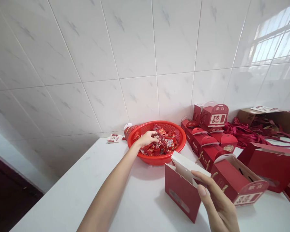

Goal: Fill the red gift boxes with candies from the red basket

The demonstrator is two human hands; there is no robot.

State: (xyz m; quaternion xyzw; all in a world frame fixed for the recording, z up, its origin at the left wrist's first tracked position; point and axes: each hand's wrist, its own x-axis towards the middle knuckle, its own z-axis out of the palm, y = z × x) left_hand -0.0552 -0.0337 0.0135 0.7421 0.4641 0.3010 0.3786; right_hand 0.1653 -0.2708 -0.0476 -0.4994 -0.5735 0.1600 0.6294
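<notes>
My left hand (148, 138) reaches into a round red plastic basket (176, 152) full of small red-wrapped candies (165, 143), its fingers closed around a few of them. My right hand (216, 201) holds the rim of an open red gift box (182, 190) standing on the white table (99, 193), thumb against its white inner flap. The box top is open.
A row of closed red gift boxes (207, 145) runs along the wall to the right. Another red box (236, 182) lies on its side beside my right hand. Red ribbons (246, 133) and a cardboard carton (263, 116) sit at the back right. A loose candy (115, 138) lies left of the basket.
</notes>
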